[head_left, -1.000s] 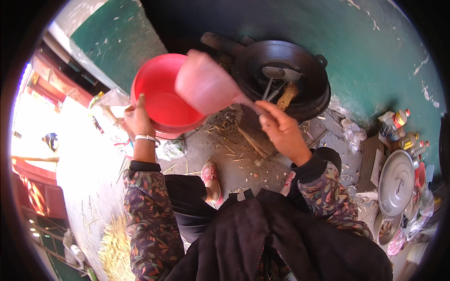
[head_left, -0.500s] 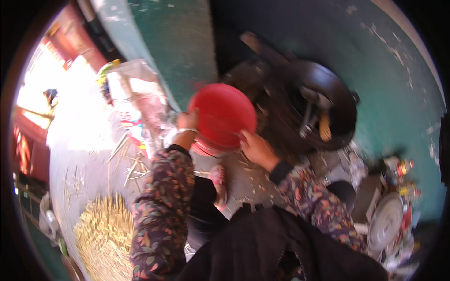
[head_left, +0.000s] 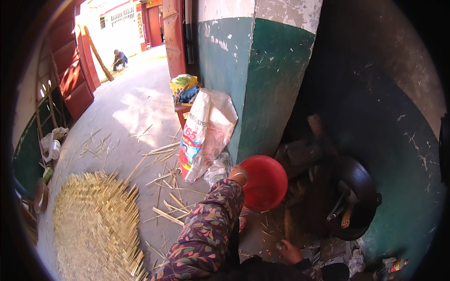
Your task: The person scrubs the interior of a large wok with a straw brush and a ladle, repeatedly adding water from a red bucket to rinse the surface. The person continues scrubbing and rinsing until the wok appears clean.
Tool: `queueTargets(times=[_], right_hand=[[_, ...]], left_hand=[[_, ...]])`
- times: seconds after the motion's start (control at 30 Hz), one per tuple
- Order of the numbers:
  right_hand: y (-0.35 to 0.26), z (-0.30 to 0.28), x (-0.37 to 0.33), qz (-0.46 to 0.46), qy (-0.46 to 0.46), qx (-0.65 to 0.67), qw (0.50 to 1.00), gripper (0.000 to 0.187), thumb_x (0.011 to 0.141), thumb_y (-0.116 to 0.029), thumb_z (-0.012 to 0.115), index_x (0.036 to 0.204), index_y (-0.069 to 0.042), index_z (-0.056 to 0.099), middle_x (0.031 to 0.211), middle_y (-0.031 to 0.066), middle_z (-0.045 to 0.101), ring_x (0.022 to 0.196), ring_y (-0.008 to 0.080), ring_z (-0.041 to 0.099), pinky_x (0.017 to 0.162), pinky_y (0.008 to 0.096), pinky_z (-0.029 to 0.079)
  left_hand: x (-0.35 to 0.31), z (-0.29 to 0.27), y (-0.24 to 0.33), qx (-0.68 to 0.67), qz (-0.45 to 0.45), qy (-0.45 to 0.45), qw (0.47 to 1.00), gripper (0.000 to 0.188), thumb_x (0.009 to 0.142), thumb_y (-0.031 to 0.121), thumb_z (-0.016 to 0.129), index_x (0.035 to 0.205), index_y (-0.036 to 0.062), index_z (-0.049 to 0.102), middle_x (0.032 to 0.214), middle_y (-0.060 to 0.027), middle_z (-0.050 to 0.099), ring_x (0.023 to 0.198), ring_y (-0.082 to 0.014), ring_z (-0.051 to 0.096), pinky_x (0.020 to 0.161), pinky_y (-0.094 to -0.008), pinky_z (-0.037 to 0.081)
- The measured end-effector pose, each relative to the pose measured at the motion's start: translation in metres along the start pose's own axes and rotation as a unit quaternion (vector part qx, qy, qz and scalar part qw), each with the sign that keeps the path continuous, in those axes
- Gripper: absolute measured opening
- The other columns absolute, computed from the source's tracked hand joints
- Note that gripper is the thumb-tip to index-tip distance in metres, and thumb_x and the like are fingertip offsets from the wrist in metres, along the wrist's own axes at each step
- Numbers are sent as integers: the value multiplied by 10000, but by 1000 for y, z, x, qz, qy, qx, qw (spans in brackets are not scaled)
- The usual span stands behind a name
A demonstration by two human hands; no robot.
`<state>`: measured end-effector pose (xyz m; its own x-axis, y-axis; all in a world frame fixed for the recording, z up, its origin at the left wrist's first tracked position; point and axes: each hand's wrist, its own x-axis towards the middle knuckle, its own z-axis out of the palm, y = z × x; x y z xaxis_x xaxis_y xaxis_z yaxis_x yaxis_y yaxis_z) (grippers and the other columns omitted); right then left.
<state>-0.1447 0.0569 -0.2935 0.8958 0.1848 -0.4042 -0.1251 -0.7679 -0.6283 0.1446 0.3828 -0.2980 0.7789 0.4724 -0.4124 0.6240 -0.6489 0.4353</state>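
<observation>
A red plastic basin point(head_left: 265, 185) is tilted with its hollow toward me, just in front of the green pillar. My left hand point(head_left: 239, 174) grips its left rim, the fingers partly hidden behind the edge. Lower down and to the right, my right hand point(head_left: 291, 253) is apart from the basin, its fingers loosely bent and seemingly holding nothing. To its right a large black wok point(head_left: 368, 187) rests in a dark stove area. Inside it lie a metal-handled utensil point(head_left: 335, 208) and a tan-handled tool point(head_left: 346, 218).
A white printed sack point(head_left: 206, 126) leans on the pillar point(head_left: 276, 93), beside a small stand with a yellow basket point(head_left: 183, 82). Split straw pieces point(head_left: 171, 215) litter the floor near a woven mat point(head_left: 96, 220). Outside the doorway a person point(head_left: 120, 60) crouches. Bottles point(head_left: 393, 265) stand lower right.
My right hand has let go of the basin and moved down toward me. My left hand still holds the basin. The view has swung left and up, showing more of the doorway.
</observation>
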Motion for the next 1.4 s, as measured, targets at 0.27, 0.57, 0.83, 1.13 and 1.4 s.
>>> queueTargets(times=[0.27,0.57,0.83,1.13,1.4], right_hand=[[-9,-42,-49,57,89,80,991,435,866,-188,587,1267,-46,496,963,168,648,839,253,653,707,363,505],[-73,-117,-80,-125,292,-26,948,404,851,-102,574,1242,-22,512,1090,155,591,871,249,619,747,349,488],[-63,-173,-94,-140,438,-175,870,493,819,-108,617,1277,-13,463,1268,199,469,1177,383,430,981,451,364],[-27,-173,-46,-159,394,-278,862,570,680,-122,724,1201,-40,508,1231,184,483,1174,384,425,966,458,376],[-12,-182,-63,-92,410,-259,870,496,704,-62,665,1180,-58,528,1225,155,503,1120,361,474,930,440,405]], left_hand=[[-50,-27,3,76,87,-3,993,362,840,224,602,1188,124,603,1303,-109,518,1179,-314,533,943,-403,457],[-24,38,45,136,499,59,854,237,855,220,549,973,71,692,1034,-157,657,995,-337,609,849,-412,484],[-231,42,115,-138,520,-133,832,407,824,360,609,939,-30,645,950,-221,639,950,-378,604,830,-412,474],[-290,82,131,-275,280,-407,825,579,871,490,551,1198,14,516,1141,-176,560,1005,-338,588,772,-467,517],[-299,112,152,-325,133,-582,733,661,877,548,526,1302,50,436,1301,-226,459,1142,-414,516,837,-536,497]])
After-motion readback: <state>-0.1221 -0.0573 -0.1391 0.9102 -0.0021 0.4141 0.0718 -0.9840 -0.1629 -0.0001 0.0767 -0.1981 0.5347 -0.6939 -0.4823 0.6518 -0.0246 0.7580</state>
